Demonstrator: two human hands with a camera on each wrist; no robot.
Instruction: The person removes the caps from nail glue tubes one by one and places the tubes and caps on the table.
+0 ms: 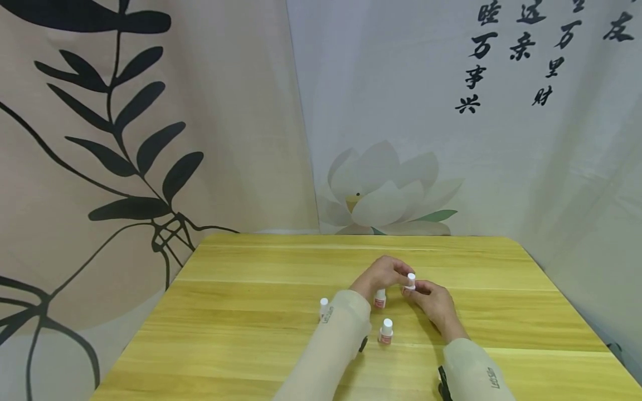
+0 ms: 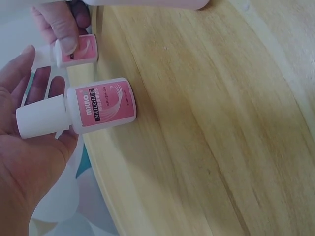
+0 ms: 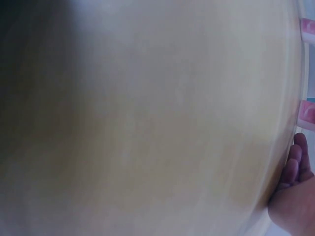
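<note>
My left hand [image 1: 382, 275] reaches to the white cap of a small nail glue bottle [image 2: 76, 51], thumb and fingers around the cap. My right hand [image 1: 435, 303] pinches the same bottle lower down, its thumb over the pink label in the left wrist view. Just in front of my left palm, a second nail glue bottle [image 2: 103, 104] stands upright on the table, capped. Nearer me is a third bottle [image 1: 385, 332], also upright. Another white-capped bottle [image 1: 324, 305] is partly hidden by my left sleeve. In the right wrist view, my right hand is cut off at the edge.
The wooden table [image 1: 241, 323] has rounded far corners. Behind it hang curtains [image 1: 251, 122] printed with dark leaves, a lotus and black characters. Dark straps [image 1: 443, 384] sit on both forearms.
</note>
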